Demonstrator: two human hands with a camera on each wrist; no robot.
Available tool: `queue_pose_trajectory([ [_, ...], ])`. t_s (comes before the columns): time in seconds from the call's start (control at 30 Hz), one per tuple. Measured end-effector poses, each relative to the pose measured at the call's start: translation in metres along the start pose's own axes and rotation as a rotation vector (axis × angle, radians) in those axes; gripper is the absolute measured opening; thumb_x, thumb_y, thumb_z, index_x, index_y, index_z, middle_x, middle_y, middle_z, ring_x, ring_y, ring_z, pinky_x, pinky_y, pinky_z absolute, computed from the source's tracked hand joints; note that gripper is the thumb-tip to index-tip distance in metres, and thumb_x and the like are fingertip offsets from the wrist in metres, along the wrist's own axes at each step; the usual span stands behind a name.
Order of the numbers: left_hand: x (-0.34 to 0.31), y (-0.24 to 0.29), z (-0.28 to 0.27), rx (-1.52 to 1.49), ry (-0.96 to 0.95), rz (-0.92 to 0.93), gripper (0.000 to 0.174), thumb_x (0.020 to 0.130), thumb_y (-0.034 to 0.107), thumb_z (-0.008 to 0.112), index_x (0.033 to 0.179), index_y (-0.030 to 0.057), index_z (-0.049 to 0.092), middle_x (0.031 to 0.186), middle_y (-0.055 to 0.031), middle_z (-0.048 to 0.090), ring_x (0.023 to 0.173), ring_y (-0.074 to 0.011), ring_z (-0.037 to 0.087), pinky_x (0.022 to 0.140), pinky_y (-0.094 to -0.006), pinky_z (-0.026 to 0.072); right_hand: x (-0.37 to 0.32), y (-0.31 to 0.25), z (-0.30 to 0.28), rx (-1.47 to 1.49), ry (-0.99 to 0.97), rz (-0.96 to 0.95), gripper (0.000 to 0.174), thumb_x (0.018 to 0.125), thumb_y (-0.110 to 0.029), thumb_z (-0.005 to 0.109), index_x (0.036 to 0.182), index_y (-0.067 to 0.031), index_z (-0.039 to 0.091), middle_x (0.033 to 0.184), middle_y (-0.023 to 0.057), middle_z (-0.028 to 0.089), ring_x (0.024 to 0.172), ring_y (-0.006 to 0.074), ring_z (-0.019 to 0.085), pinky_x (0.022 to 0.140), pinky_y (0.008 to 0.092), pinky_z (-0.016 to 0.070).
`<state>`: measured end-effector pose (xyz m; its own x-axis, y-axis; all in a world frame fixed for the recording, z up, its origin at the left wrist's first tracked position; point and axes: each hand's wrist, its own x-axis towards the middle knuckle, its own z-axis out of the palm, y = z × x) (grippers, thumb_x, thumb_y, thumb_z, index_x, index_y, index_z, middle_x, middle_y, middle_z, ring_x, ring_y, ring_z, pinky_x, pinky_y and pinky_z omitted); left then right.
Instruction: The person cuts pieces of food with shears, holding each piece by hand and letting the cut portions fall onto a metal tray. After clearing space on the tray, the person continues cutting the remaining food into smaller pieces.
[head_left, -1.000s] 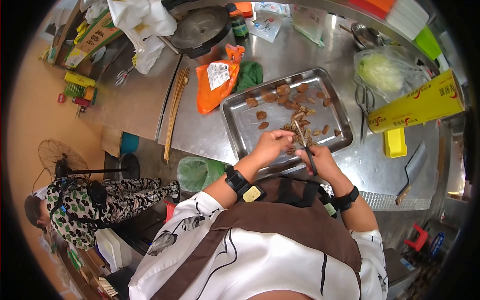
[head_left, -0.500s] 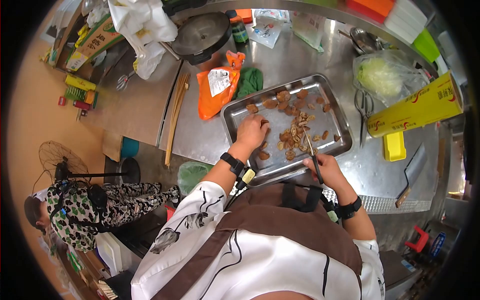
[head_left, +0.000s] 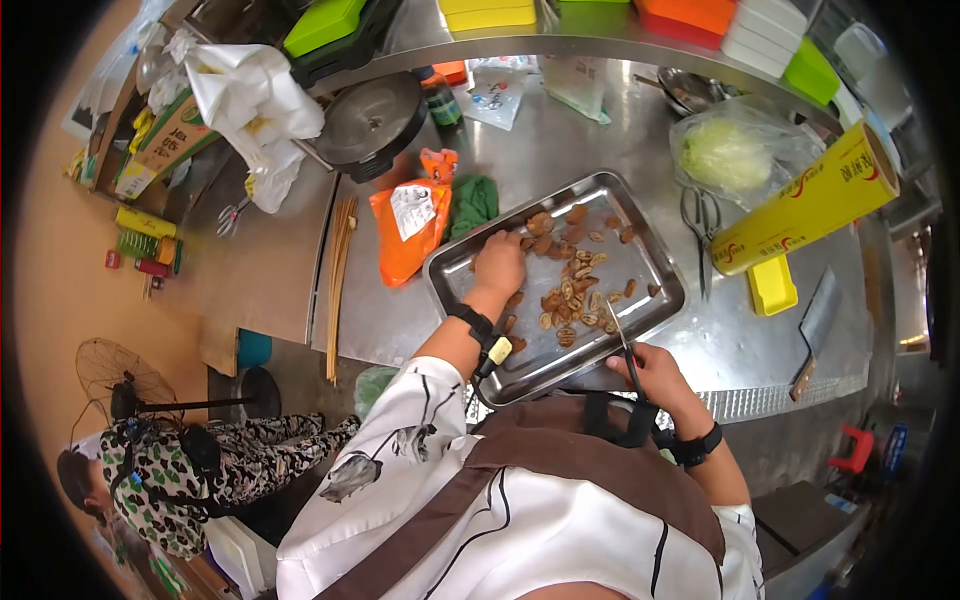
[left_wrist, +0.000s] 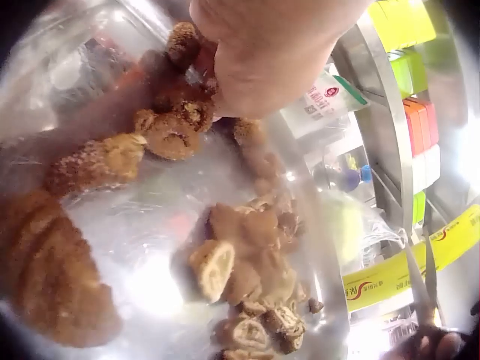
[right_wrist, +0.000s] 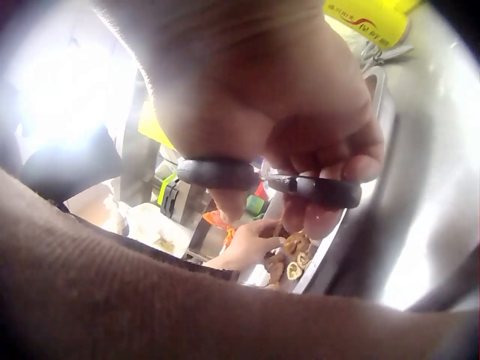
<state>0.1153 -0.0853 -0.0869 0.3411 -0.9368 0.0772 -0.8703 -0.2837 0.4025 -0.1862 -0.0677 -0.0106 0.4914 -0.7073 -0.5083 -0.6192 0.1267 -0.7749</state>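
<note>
A metal tray [head_left: 655,262] holds brown wrinkled pieces [head_left: 541,222] and a heap of smaller cut pieces [head_left: 566,300] with pale, ringed faces. Over the tray's left part, my left hand [head_left: 500,264] reaches down among the larger pieces; in the left wrist view its fingertips are hidden behind the hand [left_wrist: 274,52]. My right hand [head_left: 655,375] grips black-handled scissors [head_left: 629,352] at the tray's near right edge. Their blades [left_wrist: 420,281] stand apart in the left wrist view. Fingers of the right hand [right_wrist: 300,127] pass through the handle loops in the right wrist view.
Left of the tray lie an orange bag [head_left: 411,232], a green cloth [head_left: 474,204] and long sticks [head_left: 338,290]. To the right are other scissors [head_left: 702,222], a yellow roll [head_left: 805,205], a yellow container [head_left: 772,286] and a cleaver [head_left: 820,315]. A shelf [head_left: 590,38] spans the back.
My left hand has gone from beside the scissor blades to the tray's left part. The right hand has drawn slightly back with the scissors. The head view has shifted, showing more of the shelf.
</note>
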Motion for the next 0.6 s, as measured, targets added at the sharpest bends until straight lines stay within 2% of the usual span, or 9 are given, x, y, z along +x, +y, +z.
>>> queue_pose_trajectory([
  [0.03,-0.002,-0.001,0.002,-0.053,0.101,0.046,0.018,0.079,0.007,0.055,0.095,0.0018,0.061,0.089,-0.0107,0.061,0.080,-0.0249,0.061,0.067,-0.0362,0.0497,-0.001,0.001,-0.002,-0.050,0.005,0.032,0.040,0.078,-0.037,0.069,0.068,-0.0002,0.056,0.054,0.0057,0.048,0.052,0.0135,0.045,0.049,0.0294,0.0370],
  [0.07,-0.003,-0.002,0.004,-0.056,0.096,0.053,0.018,0.079,0.007,0.055,0.095,0.0018,0.061,0.089,-0.0107,0.061,0.080,-0.0249,0.061,0.067,-0.0362,0.0497,-0.001,0.002,-0.004,-0.047,0.011,0.037,0.040,0.078,-0.037,0.069,0.068,-0.0002,0.056,0.054,0.0057,0.048,0.052,0.0135,0.045,0.049,0.0294,0.0370],
  [0.13,-0.009,0.002,-0.003,-0.917,-0.237,-0.292,0.019,0.086,0.009,0.056,0.100,-0.0024,0.059,0.095,-0.0103,0.062,0.080,-0.0186,0.062,0.070,-0.0296,0.0507,0.000,0.004,-0.002,0.116,0.069,-0.016,0.035,0.078,-0.032,0.069,0.070,-0.0008,0.057,0.055,0.0025,0.049,0.053,0.0101,0.044,0.049,0.0268,0.0366],
  [0.17,-0.017,0.006,-0.004,-1.162,-0.234,-0.335,0.018,0.089,0.011,0.054,0.099,-0.0032,0.058,0.093,-0.0083,0.063,0.078,-0.0127,0.061,0.069,-0.0249,0.0505,0.000,0.000,-0.002,0.210,0.099,-0.040,0.029,0.078,-0.027,0.070,0.073,-0.0013,0.057,0.058,-0.0008,0.049,0.055,0.0070,0.043,0.050,0.0242,0.0364],
  [0.2,-0.026,0.018,-0.015,-1.156,-0.241,-0.340,0.018,0.089,0.011,0.054,0.099,-0.0032,0.058,0.093,-0.0083,0.063,0.078,-0.0127,0.061,0.069,-0.0249,0.0505,0.002,-0.006,-0.002,0.258,0.143,-0.133,0.026,0.078,-0.025,0.069,0.077,-0.0009,0.058,0.061,-0.0018,0.051,0.058,0.0062,0.044,0.052,0.0230,0.0368],
  [0.33,-0.055,0.059,-0.047,-1.405,-0.287,-0.367,0.017,0.088,0.012,0.058,0.098,-0.0022,0.058,0.092,-0.0093,0.063,0.077,-0.0138,0.062,0.070,-0.0267,0.0511,0.017,-0.037,-0.003,0.318,0.180,-0.176,0.025,0.076,-0.020,0.071,0.085,-0.0005,0.060,0.067,-0.0012,0.054,0.063,0.0063,0.047,0.058,0.0218,0.0403],
  [0.4,-0.066,0.073,-0.053,-1.382,-0.295,-0.275,0.017,0.087,0.011,0.059,0.097,-0.0019,0.058,0.088,-0.0088,0.064,0.078,-0.0136,0.062,0.071,-0.0265,0.0509,0.026,-0.053,0.000,0.339,0.188,-0.244,0.025,0.075,-0.019,0.072,0.087,-0.0005,0.060,0.069,-0.0010,0.055,0.065,0.0064,0.049,0.060,0.0217,0.0416],
  [0.5,-0.079,0.085,-0.059,-1.393,-0.254,-0.235,0.015,0.084,0.009,0.063,0.094,-0.0010,0.059,0.084,-0.0072,0.064,0.074,-0.0115,0.060,0.068,-0.0249,0.0494,0.040,-0.066,0.007,0.424,0.118,-0.420,0.028,0.075,-0.015,0.072,0.094,-0.0004,0.057,0.078,0.0007,0.058,0.072,0.0070,0.052,0.064,0.0227,0.0443],
  [0.6,-0.086,0.086,-0.068,-1.369,-0.214,-0.210,0.015,0.081,0.006,0.066,0.092,-0.0002,0.059,0.082,-0.0060,0.063,0.070,-0.0100,0.058,0.066,-0.0244,0.0477,0.039,-0.076,0.015,0.547,-0.018,-0.422,0.029,0.077,-0.016,0.071,0.096,-0.0003,0.056,0.078,0.0017,0.058,0.071,0.0070,0.053,0.064,0.0221,0.0446],
])
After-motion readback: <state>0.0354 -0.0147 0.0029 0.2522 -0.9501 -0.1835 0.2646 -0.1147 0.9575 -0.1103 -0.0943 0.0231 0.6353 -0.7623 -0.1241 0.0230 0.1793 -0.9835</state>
